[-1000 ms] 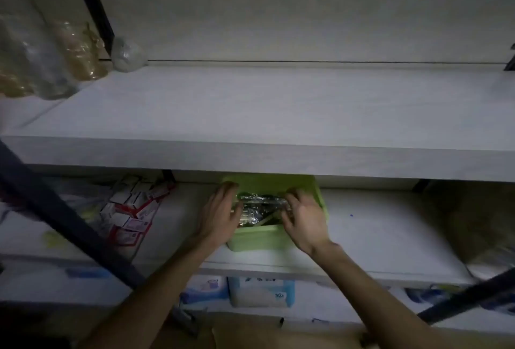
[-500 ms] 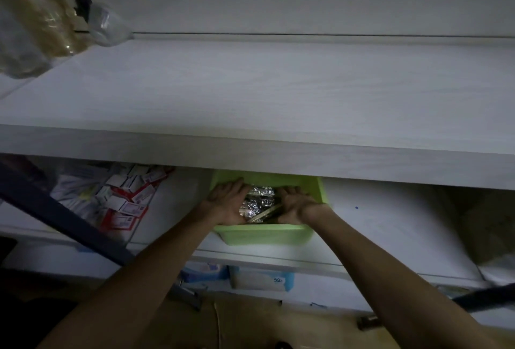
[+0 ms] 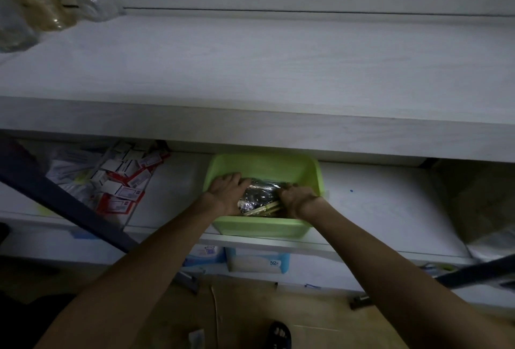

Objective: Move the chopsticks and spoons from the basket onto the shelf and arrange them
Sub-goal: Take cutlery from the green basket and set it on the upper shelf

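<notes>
Chopsticks (image 3: 263,208) and shiny wrapped spoons (image 3: 259,195) are all sitting in the green basket (image 3: 315,173) on the lower shelf; nothing is lying on the upper shelf (image 3: 278,70) yet. Left hand (image 3: 227,191) and right hand (image 3: 296,198) are curling around the bundle's ends, so the task is barely starting.

Both bare forearms reach forward and converge toward the middle. The left hand (image 3: 227,191) lies palm down with its fingers curled over at the tips, knuckles up. The right hand (image 3: 298,199) sits just beside it, well bent at the wrist, its fingers tucked under and hidden.
</notes>
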`<state>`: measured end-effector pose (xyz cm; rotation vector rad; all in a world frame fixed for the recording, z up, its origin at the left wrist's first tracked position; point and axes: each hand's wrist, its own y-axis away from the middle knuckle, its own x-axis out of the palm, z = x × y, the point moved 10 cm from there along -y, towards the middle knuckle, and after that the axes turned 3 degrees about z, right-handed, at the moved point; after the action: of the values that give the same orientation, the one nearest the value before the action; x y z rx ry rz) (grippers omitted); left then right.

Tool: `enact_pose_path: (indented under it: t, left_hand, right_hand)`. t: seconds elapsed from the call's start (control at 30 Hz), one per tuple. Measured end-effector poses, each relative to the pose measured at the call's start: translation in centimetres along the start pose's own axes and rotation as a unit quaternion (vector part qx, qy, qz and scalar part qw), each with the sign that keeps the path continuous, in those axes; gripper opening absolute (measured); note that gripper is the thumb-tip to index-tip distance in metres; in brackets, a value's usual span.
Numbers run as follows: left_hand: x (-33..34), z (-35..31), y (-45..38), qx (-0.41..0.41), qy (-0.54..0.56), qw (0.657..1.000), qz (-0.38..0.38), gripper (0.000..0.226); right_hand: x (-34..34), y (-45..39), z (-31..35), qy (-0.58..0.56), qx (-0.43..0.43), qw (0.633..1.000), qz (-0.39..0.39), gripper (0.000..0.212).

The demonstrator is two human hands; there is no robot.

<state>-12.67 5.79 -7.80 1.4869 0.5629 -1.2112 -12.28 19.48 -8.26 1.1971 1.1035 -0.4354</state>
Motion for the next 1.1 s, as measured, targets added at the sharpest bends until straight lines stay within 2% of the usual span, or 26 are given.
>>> enact_pose_path:
  t: [0.07,0.2,0.37,0.57,0.83,0.97,1.1]
  left_hand:
    - [-0.2,-0.2,0.0,-0.001,-0.014,1.000,-0.009,0.096]
    - [-0.3,-0.3,-0.3,-0.005,-0.017,1.000,-0.011,0.085]
    - [-0.5,-0.2,-0.3,-0.013,0.004,1.000,-0.012,0.076]
    - [-1.4,-0.4,-0.1,-0.027,0.000,0.999,-0.020,0.061]
    - [-0.7,-0.3,-0.2,-0.037,0.035,0.999,-0.008,0.061]
    - [-0.5,0.1,-0.6,-0.038,0.017,0.999,-0.004,0.050]
    - [-0.7,0.8,-0.9,-0.055,0.015,0.998,-0.006,0.048]
  right_hand:
    - [-0.1,0.0,0.0,0.030,0.001,0.999,-0.010,0.052]
    - [-0.3,-0.2,-0.3,0.086,0.024,0.996,-0.019,0.032]
    - [-0.7,0.0,0.0,0.089,0.021,0.996,-0.014,0.045]
    - [-0.6,0.3,0.3,0.113,0.017,0.993,-0.001,0.027]
    - [-0.8,1.0,0.8,0.094,-0.040,0.995,-0.002,0.028]
    - [-2.0,1.5,1.0,0.146,-0.036,0.988,-0.019,0.022]
    - [-2.7,2.0,-0.1,0.219,0.000,0.976,0.008,0.027]
